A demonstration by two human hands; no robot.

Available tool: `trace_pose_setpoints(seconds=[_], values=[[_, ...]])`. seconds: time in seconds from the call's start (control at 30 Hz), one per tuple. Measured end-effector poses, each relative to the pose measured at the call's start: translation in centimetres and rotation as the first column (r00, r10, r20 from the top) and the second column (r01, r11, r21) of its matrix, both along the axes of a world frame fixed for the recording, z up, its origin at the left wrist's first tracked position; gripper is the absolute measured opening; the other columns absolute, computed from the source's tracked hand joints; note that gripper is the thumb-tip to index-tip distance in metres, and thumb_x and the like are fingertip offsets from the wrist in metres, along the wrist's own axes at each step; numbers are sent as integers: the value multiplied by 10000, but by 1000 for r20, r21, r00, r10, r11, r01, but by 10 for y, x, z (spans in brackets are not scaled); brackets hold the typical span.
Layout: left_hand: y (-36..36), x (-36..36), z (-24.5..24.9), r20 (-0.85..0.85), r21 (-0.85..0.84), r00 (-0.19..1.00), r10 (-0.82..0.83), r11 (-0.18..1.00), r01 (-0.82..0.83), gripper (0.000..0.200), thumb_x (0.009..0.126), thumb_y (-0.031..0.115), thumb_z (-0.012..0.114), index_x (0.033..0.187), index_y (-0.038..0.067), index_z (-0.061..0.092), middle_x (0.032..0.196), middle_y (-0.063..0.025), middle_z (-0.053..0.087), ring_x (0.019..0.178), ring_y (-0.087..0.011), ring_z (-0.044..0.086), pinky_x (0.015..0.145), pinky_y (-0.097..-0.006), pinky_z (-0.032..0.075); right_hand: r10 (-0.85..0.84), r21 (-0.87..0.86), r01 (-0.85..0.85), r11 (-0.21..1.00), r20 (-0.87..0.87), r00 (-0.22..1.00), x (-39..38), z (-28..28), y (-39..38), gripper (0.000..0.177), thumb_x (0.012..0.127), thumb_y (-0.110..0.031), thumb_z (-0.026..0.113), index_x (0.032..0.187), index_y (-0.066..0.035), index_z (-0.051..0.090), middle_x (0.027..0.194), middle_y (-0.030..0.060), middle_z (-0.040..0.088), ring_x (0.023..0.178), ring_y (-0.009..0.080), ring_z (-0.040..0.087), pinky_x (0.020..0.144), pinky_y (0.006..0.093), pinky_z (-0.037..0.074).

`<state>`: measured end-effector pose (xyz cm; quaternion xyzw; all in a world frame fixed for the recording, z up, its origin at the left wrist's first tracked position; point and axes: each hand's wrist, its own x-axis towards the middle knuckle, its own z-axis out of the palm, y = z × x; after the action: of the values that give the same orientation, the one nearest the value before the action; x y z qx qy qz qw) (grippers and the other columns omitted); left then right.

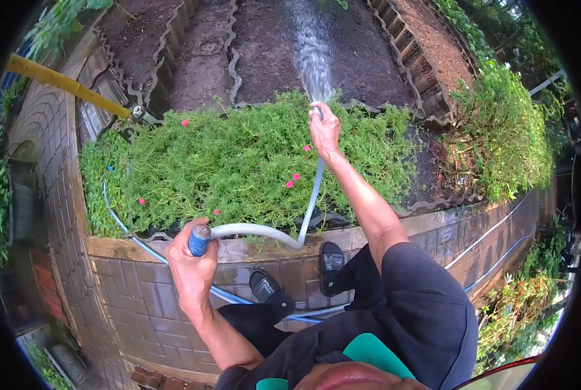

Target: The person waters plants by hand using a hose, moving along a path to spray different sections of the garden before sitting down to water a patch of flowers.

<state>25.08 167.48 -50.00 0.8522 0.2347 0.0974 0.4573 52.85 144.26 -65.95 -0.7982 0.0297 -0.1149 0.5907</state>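
Observation:
My right hand (pixel 325 133) is closed round the end of a pale grey hose (pixel 313 198), held out over the green plants. From its tip a spray of water (pixel 311 55) fans forward onto the dark soil. My left hand (pixel 193 270) grips a short blue cylinder (pixel 199 240) with a worn, brownish end, and the hose runs out from beside it. Between the hands the hose sags, then bends sharply upward near the bed's edge. Low green plants (pixel 225 172) with a few pink flowers lie below both hands.
Wet paving (pixel 141 302) lies underfoot, where my sandals (pixel 331 263) stand near the planter's curb (pixel 238 249). A blue hose (pixel 225 296) crosses the paving behind my feet. A yellow pole (pixel 69 84) juts in at left. Corrugated edging (pixel 234 58) divides the soil beds, and a bush (pixel 508 136) grows at right.

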Motion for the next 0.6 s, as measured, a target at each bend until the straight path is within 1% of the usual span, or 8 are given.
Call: trace_pose_setpoints(seconds=[0.03, 0.13, 0.17, 0.33, 0.4, 0.47, 0.5, 0.6], values=[[-7, 6, -10, -10, 4, 997, -74, 997, 74, 289, 701, -9, 657, 990, -7, 672, 728, -123, 650, 664, -208, 626, 681, -319, 495, -6, 87, 8, 996, -22, 1000, 6, -11, -3, 152, 883, -78, 547, 1005, -78, 638, 599, -14, 494, 529, 46, 459, 468, 269, 379], [-20, 18, -55, 21, -163, 991, -131, 978, 133, 284, 707, 7, 675, 991, -3, 673, 711, -112, 647, 631, -182, 609, 657, -306, 493, -60, 11, 60, 998, 26, 998, 31, -36, -24, 147, 869, -79, 556, 983, -69, 648, 610, -8, 522, 534, 62, 478, 492, 276, 399], [-25, 22, -69, 84, -148, 987, -134, 978, 145, 231, 718, 24, 687, 947, -1, 669, 673, -97, 623, 597, -124, 566, 608, -290, 476, -83, -67, 86, 994, 58, 995, 43, -43, -33, 154, 847, -84, 576, 973, -73, 665, 621, 0, 561, 537, 79, 499, 510, 289, 414], [-34, 43, -114, 230, -111, 939, -257, 951, 287, 125, 739, 45, 693, 846, 9, 639, 616, -84, 566, 562, -95, 492, 551, -292, 434, -168, -167, 181, 969, 90, 982, 63, -30, -65, 168, 820, -130, 599, 950, -97, 701, 646, 59, 641, 570, 122, 599, 553, 321, 469], [-35, 48, -123, 229, -117, 931, -283, 942, 315, 102, 741, 48, 692, 807, 4, 628, 598, -80, 554, 547, -101, 469, 541, -298, 420, -164, -124, 162, 979, -1, 987, 50, -12, -74, 173, 860, -151, 602, 1007, -126, 689, 615, 5, 616, 548, 64, 590, 442, 259, 440], [-35, 48, -124, 170, -148, 925, -339, 919, 364, 254, 750, -28, 705, 1000, 2, 671, 785, -30, 683, 710, -63, 592, 650, -236, 481, -151, -244, 155, 957, 36, 988, 37, 2, -79, 180, 865, -169, 598, 1016, -131, 688, 635, 5, 622, 532, 65, 577, 431, 256, 432], [-35, 48, -121, 164, -140, 921, -353, 916, 376, 253, 751, -25, 707, 1000, 3, 672, 790, -30, 685, 715, -63, 593, 654, -236, 481, -140, -190, 135, 973, -13, 990, 23, 18, -75, 178, 861, -176, 613, 1015, -132, 689, 643, -4, 620, 492, 60, 534, 418, 237, 403], [-40, 47, -121, 198, -156, 912, -359, 907, 391, 199, 752, 4, 703, 948, 10, 664, 741, -43, 652, 677, -71, 564, 633, -254, 469, 6, -221, -19, 975, -63, 998, 2, 31, -75, 181, 841, -124, 614, 995, -129, 708, 720, 10, 671, 606, 65, 620, 556, 240, 488]])
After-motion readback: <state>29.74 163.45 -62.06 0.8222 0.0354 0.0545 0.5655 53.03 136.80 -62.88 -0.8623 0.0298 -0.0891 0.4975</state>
